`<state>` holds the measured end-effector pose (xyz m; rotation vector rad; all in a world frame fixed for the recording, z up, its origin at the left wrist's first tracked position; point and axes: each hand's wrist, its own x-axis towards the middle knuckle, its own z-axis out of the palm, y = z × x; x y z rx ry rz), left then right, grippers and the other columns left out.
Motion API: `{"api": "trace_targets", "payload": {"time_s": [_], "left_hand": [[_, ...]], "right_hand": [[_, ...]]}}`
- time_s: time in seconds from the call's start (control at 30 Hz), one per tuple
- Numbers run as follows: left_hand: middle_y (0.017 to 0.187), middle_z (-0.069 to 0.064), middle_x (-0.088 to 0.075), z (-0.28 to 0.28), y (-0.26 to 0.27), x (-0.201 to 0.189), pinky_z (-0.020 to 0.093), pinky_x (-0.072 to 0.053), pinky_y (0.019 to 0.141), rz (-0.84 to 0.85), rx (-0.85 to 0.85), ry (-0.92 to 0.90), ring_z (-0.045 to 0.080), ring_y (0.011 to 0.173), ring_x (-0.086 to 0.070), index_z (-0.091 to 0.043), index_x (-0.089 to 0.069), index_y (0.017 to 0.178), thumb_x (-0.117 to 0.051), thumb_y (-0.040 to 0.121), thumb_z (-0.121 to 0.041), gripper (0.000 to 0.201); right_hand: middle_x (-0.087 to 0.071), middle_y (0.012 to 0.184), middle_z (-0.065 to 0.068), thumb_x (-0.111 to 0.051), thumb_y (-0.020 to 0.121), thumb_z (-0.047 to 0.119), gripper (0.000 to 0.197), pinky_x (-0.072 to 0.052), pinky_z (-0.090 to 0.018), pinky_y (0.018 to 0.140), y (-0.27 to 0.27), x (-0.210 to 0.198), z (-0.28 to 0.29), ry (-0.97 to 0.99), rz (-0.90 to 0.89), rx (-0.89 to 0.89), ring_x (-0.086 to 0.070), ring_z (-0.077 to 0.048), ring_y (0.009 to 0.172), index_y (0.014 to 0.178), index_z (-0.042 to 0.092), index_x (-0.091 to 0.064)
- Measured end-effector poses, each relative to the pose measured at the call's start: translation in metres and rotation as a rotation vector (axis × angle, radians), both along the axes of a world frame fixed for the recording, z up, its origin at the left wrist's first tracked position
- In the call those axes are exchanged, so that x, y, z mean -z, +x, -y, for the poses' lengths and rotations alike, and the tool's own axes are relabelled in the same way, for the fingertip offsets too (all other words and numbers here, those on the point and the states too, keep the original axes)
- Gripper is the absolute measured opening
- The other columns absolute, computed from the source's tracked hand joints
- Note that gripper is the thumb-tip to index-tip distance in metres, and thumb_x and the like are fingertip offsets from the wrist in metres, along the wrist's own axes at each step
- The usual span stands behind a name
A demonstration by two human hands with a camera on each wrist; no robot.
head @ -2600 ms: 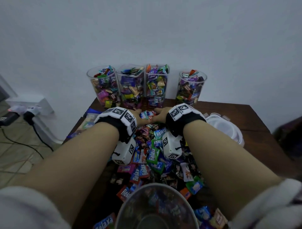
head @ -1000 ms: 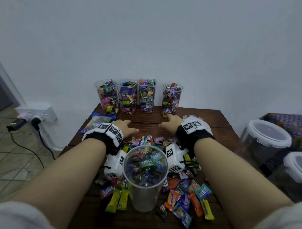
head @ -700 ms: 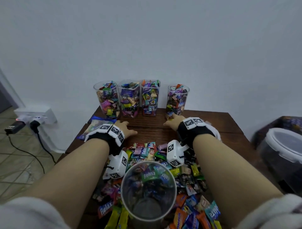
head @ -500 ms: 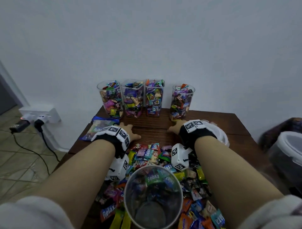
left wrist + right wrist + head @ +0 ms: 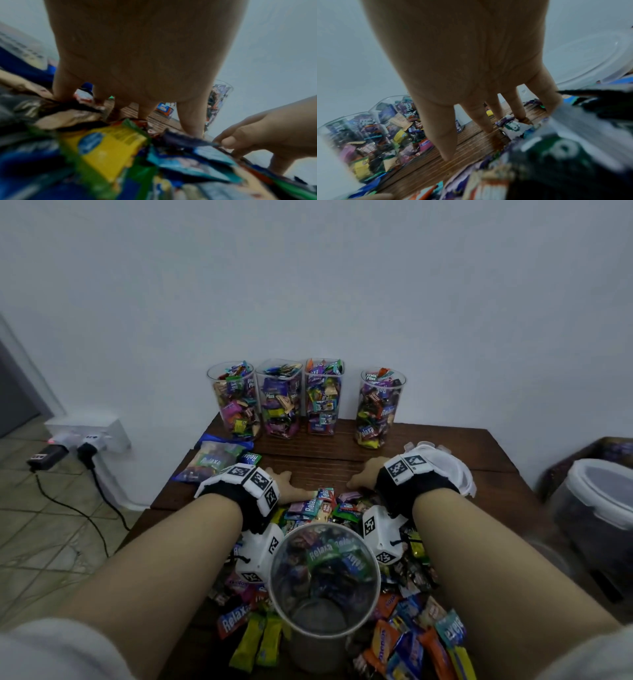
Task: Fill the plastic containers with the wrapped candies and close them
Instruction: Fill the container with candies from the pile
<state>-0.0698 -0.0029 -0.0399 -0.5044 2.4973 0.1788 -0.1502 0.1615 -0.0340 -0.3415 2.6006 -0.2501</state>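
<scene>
Colourful wrapped candies (image 5: pixel 325 508) lie heaped on my brown wooden table (image 5: pixel 479 446). My left hand (image 5: pixel 281 484) and right hand (image 5: pixel 363 477) rest spread-fingered behind the heap, gripping nothing. My clear round plastic container (image 5: pixel 323 594) stands nearest me, uncovered.

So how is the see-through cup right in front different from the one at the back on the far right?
The near cup is close to the person, between both arms, with loose candies all around it; the far-right cup stands by the wall at the end of a row. The near cup is mostly empty, its bottom showing; the far-right cup is packed to the rim. Both are clear, upright and lidless.
</scene>
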Motion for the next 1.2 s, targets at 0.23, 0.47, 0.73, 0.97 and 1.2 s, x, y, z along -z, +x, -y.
{"api": "trace_targets", "payload": {"time_s": [0.23,0.47,0.73,0.97,1.2], "left_hand": [[0.15,0.008,-0.036,0.01,-0.01,-0.022,0.028,-0.034,0.102,-0.203,0.033,0.092,0.025,0.134,-0.039,-0.013,-0.033,0.146,-0.04,0.095,-0.055,0.067],[0.151,0.016,-0.031,0.026,-0.043,-0.009,0.031,-0.031,0.105,-0.161,-0.062,-0.012,0.029,0.136,-0.034,-0.003,-0.029,0.146,-0.039,0.097,-0.052,0.07],[0.148,0.016,-0.037,0.008,-0.044,0.005,0.03,-0.034,0.09,-0.109,-0.073,0.009,0.029,0.133,-0.039,-0.002,-0.031,0.144,-0.041,0.095,-0.054,0.072],[0.156,0.012,-0.023,-0.012,-0.015,-0.001,0.03,-0.03,0.106,-0.046,-0.067,0.102,0.028,0.139,-0.031,-0.011,-0.012,0.152,-0.037,0.091,-0.064,0.085],[0.154,0.011,-0.027,-0.03,0.021,-0.005,0.032,-0.028,0.11,-0.087,-0.042,0.274,0.027,0.138,-0.032,-0.01,-0.023,0.149,-0.033,0.093,-0.063,0.078]], "right_hand": [[-0.057,0.122,-0.01,-0.058,0.085,0.055,0.058,-0.041,-0.031,0.077,0.01,-0.001,-0.001,0.141,-0.019,-0.098,-0.055,-0.027,0.104,0.12,0.009,-0.057],[-0.045,0.133,-0.01,-0.055,0.088,0.053,0.05,-0.039,-0.033,0.081,0.013,-0.006,-0.003,0.191,-0.079,-0.237,-0.048,-0.029,0.116,0.126,0.021,-0.056],[-0.036,0.138,-0.012,-0.046,0.096,0.042,0.038,-0.037,-0.035,0.083,0.014,-0.003,-0.008,0.262,-0.14,-0.378,-0.042,-0.032,0.122,0.131,0.029,-0.051],[-0.04,0.138,-0.014,-0.043,0.095,0.051,0.053,-0.035,-0.032,0.087,0.028,0.0,-0.007,0.193,-0.068,-0.202,-0.045,-0.029,0.118,0.129,0.01,-0.05],[-0.042,0.141,-0.012,-0.052,0.091,0.044,0.053,-0.035,-0.04,0.103,0.048,0.008,-0.016,0.096,-0.026,-0.11,-0.042,-0.032,0.128,0.134,0.014,-0.05]]}}
